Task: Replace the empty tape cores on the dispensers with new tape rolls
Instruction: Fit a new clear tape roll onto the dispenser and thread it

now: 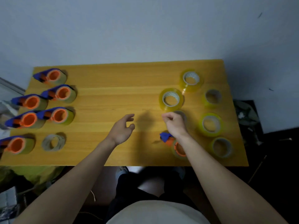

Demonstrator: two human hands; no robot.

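A blue and orange dispenser [168,139] lies near the table's front right, partly under my right forearm, with a tape roll on its orange hub. My right hand [174,125] hovers just beyond it with curled fingers and covers most of a roll [183,115]; whether it touches that roll is hidden. My left hand [123,130] floats over the table's middle with relaxed fingers, holding nothing. Several yellowish new tape rolls lie flat at the right, among them one [171,99] just past my right hand. Grey empty cores [53,142] lie in a small pile at the front left.
Several blue and orange dispensers with rolls on them, such as the nearest one [59,115], are grouped on the left of the wooden table [113,78]. A wall stands behind the table. Dark clutter lies on the floor to the right.
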